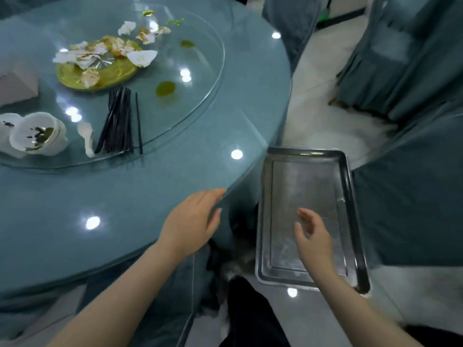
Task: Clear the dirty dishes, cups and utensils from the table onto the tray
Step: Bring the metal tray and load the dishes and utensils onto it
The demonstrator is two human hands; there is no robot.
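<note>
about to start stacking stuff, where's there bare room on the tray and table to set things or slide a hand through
The metal tray shows nothing on it; only the right hand hovers over its near half. The table is bare between the turntable rim and the left hand. It is crowded on the turntable's left: cups, spoon, chopsticks, littered yellow plate.

One round table [125, 201] is counted, with one glass turntable [200, 78] on it. One metal tray [343, 171] is recorded beside the table. One gold plate [75, 76] is listed, strewn with crumpled napkins [141, 57] whose number cannot be told. At least two white cups [37, 136] are counted at the left edge. One white spoon [86, 136] is noted. One bundle of black chopsticks [117, 121] is entered, uncounted. Two hands are seen: left hand [193, 221], right hand [313, 236].
</note>
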